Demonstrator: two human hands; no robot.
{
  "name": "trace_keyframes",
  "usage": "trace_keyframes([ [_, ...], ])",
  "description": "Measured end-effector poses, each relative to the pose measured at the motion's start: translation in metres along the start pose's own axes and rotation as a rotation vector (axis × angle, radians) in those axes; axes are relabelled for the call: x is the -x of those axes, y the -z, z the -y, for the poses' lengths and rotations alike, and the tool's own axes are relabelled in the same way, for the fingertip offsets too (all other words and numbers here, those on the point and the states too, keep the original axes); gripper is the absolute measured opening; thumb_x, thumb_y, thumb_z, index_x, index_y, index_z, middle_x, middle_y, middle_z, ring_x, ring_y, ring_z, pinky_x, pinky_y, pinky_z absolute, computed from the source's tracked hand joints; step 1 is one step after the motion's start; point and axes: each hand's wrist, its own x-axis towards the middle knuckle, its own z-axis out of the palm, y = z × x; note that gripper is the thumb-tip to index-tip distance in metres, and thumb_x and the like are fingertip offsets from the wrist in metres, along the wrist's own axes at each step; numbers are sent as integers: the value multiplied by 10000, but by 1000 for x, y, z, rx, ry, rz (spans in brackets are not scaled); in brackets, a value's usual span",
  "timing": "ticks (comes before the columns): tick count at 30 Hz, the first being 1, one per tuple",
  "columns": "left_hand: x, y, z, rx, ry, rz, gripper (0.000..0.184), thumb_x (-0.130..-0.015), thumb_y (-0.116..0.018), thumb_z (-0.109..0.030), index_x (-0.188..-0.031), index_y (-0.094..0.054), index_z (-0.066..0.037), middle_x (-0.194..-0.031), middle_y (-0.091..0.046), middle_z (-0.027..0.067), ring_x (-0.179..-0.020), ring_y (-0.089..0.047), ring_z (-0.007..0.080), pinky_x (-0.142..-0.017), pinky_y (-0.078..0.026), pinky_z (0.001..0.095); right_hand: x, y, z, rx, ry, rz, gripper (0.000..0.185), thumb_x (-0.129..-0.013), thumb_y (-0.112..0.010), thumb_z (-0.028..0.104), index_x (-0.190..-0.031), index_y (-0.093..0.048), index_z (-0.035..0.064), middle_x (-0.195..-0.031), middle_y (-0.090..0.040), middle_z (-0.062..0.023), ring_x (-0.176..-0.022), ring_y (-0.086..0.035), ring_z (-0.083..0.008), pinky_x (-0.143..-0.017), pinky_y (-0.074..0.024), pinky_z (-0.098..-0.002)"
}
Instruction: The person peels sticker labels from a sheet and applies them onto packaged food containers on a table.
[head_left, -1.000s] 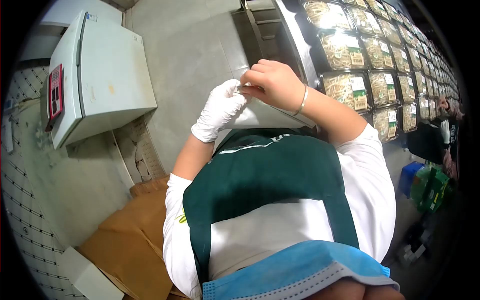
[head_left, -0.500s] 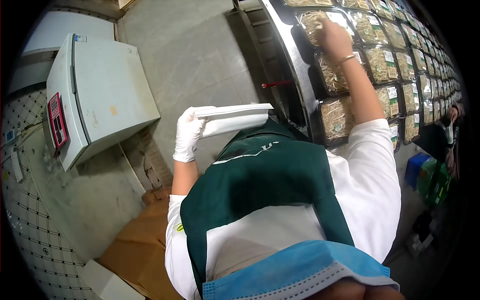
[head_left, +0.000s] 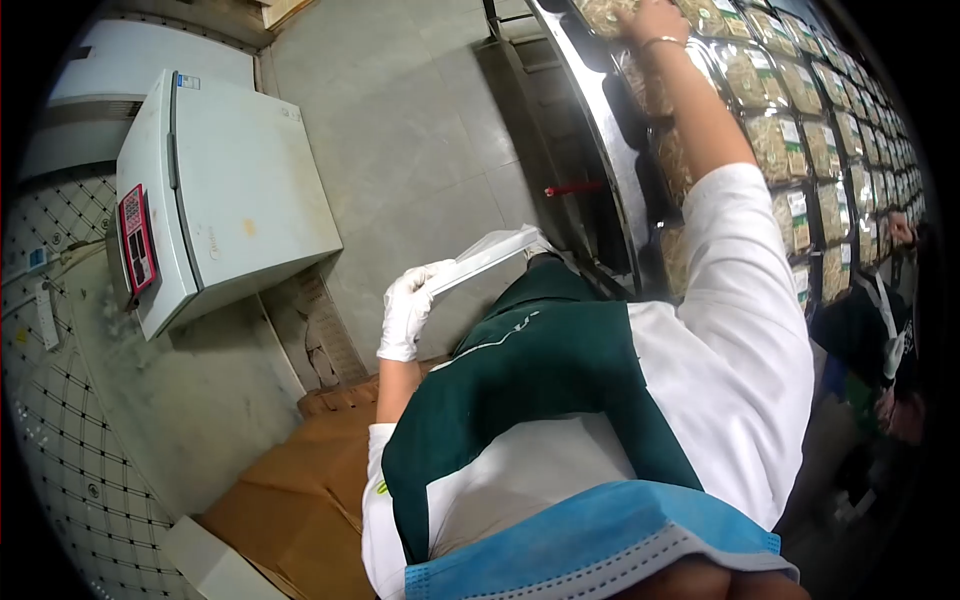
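My left hand (head_left: 408,312), in a white glove, grips one end of a flat white strip or sheet (head_left: 487,262) that stretches toward the right in front of my apron. My bare right hand (head_left: 655,20), with a bangle at the wrist, reaches over the nearest packs at the top of the metal table (head_left: 605,120). Its fingers rest at a clear-lidded pack of pale shredded food (head_left: 607,16); whether they hold anything is too small to tell. Rows of similar labelled packs (head_left: 750,77) cover the table.
A white freezer (head_left: 250,190) stands at the left with a red-framed scale (head_left: 137,240) beside it. Brown cardboard (head_left: 300,500) lies lower left. A red object (head_left: 572,188) juts from the table's side. Another person's hand (head_left: 902,230) shows at the far right.
My hands, together at first, have parted. My right hand has reached out over the packs and then farther up the table. The white strip came into view unfolded in my left hand and now tilts.
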Motion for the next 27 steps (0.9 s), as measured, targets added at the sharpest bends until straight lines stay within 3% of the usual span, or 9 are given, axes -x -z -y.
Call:
trace_keyframes([
  [4, 26, 4, 56, 79, -149, -9, 272, -818, -509, -174, -1011, -608, -11, -951, -615, 25, -828, -541, 82, -746, -409, 197, 28, 26, -28, 42, -71, -16, 441, -712, -623, 346, -1035, -527, 63, -894, -596, -190, -811, -577, -276, -727, -465, -363],
  [6, 40, -2, 77, 220, -107, 38, 266, -837, -484, -117, -1034, -576, 36, -945, -604, 52, -832, -531, 83, -751, -403, 196, 93, 45, -32, -384, 5, 178, 457, -713, -623, 345, -1059, -515, 67, -902, -593, -193, -828, -577, -278, -744, -465, -364],
  [8, 45, -4, 102, 175, -102, 131, 249, -834, -509, -122, -1008, -579, 40, -930, -607, 58, -824, -537, 84, -739, -405, 192, 209, 65, -6, -778, 311, 194, 346, -751, -604, 281, -992, -539, 42, -844, -595, -111, -733, -590, -230, -634, -469, -331],
  [12, 82, -40, 60, 223, -172, 420, 251, -826, -529, -131, -993, -575, 52, -912, -611, 64, -811, -548, 92, -732, -411, 198, 406, 88, 22, -515, 883, 514, 561, -693, -653, 337, -1140, -455, 61, -1076, -510, -154, -1000, -490, -289, -820, -405, -377],
  [15, 105, -77, 35, 275, -267, 680, 266, -820, -547, -143, -991, -572, 60, -896, -617, 74, -799, -564, 119, -737, -425, 230, 480, 63, -3, -565, 750, 256, 454, -699, -639, 291, -1072, -489, 81, -955, -562, -160, -901, -539, -308, -749, -429, -405],
  [17, 111, -94, 23, 177, -311, 794, 280, -820, -545, -102, -1058, -540, 45, -973, -604, 94, -865, -556, 129, -786, -415, 240, 503, 69, -23, -471, 434, 603, 284, -698, -599, 224, -945, -526, 104, -792, -599, -142, -750, -576, -326, -657, -449, -428],
  [18, 115, -104, 22, 96, -331, 797, 303, -822, -540, -85, -1098, -519, 38, -1003, -596, 104, -898, -548, 134, -809, -407, 241, 518, 62, -40, -483, 373, 472, 162, -684, -547, 167, -834, -538, 108, -676, -596, -126, -643, -581, -330, -576, -450, -442],
  [22, 157, -143, 3, -14, -410, 772, 363, -823, -532, -63, -1170, -468, 24, -1031, -578, 116, -929, -525, 137, -824, -388, 235, 550, 44, -132, -81, -40, 553, 233, -716, -506, 183, -915, -626, 162, -848, -630, -82, -822, -601, -269, -651, -486, -393],
  [27, 159, -165, 19, -136, -77, 872, 390, -813, -535, -41, -1191, -455, 8, -1044, -570, 127, -922, -533, 155, -818, -403, 235, 626, -22, -286, -139, -702, 545, 210, -751, -481, 125, -903, -622, 92, -905, -620, -124, -848, -598, -280, -706, -479, -388],
])
